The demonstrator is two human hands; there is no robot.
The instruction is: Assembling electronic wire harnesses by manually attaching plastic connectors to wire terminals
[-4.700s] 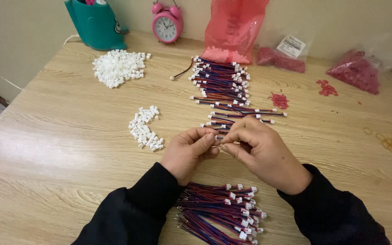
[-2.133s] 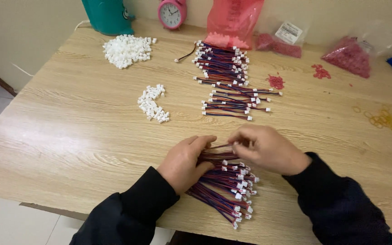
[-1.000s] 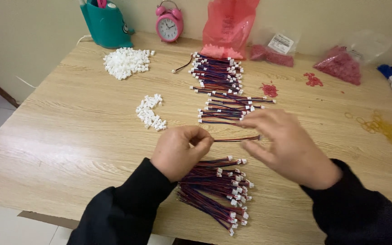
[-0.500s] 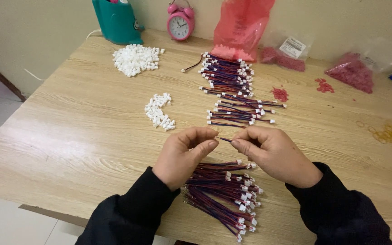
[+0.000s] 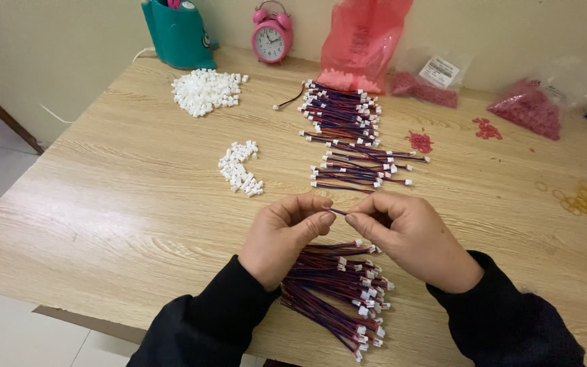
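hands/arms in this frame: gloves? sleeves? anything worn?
Both bare: the left hand and right hand show no gloves, rings or watch. Long black sleeves of soft, slightly creased fabric reach both wrists. No markings show on them.

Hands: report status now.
Left hand and right hand pinch one thin wire between fingertips. Finished bundle beneath. Nothing in the way.

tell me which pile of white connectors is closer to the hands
The small curved pile of white connectors at mid-table; the bigger heap sits far back beside the teal holder.
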